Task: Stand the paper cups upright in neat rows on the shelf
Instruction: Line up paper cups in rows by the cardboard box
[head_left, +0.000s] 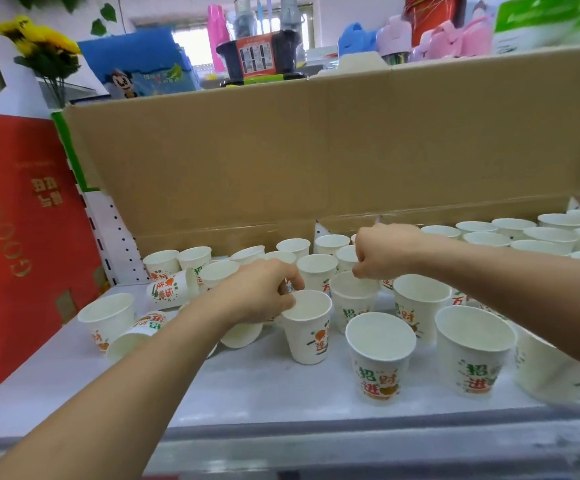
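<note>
Several white paper cups with green and orange print stand on a white shelf (247,386). My left hand (259,294) pinches the rim of an upright cup (307,327) in the middle. My right hand (385,251) pinches the far rim of another upright cup (352,299) just behind it. Two large upright cups (380,355) (472,348) stand at the front right. A cup (171,289) lies on its side at the left, and another tipped cup (136,336) lies nearer me. A further cup (242,334) is partly hidden under my left hand.
A tall cardboard flap (316,150) walls the back of the shelf. A red box (22,237) stands at the left. More upright cups (541,233) fill the right rear. A cup lying on its side (551,372) is at the right edge. The front left of the shelf is bare.
</note>
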`<state>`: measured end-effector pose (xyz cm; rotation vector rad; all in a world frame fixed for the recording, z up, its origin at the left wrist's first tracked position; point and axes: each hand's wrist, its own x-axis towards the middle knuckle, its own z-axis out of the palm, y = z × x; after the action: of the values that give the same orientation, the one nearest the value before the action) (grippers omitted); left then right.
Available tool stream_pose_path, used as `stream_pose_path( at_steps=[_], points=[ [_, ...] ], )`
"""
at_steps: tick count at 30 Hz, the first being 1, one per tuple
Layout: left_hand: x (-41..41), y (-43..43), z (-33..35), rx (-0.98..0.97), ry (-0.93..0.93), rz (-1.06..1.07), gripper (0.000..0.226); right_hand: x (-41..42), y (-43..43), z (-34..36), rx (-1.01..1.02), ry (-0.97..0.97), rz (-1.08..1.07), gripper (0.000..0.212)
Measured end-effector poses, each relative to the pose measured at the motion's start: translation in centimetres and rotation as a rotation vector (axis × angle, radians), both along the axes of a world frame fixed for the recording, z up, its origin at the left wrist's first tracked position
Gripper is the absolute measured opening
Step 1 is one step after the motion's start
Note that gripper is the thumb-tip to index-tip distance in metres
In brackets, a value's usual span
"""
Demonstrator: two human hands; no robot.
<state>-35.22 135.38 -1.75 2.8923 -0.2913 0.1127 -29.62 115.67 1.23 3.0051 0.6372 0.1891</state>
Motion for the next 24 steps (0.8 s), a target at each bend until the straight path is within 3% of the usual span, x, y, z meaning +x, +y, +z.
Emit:
stream_pose_path(
  at_steps=[5,14,24],
  points=[
    [-0.9,-0.2,0.1,-0.134,0.012,0.062,0.018,-0.4,-0.6,0.3,0.102,-0.058,0.073,0.025],
    [-6.7,3.1,0.0,-0.303,-0.282,0.225,0.022,-3.9,2.9,0.0,0.27,-0.012,0.391,0.022],
    [-12.2,10.8,-1.5,-0.272,-0.298,0.378,0.026,-5.2,10.9,-1.8,0.061,-0.232,0.586,0.028]
  ],
)
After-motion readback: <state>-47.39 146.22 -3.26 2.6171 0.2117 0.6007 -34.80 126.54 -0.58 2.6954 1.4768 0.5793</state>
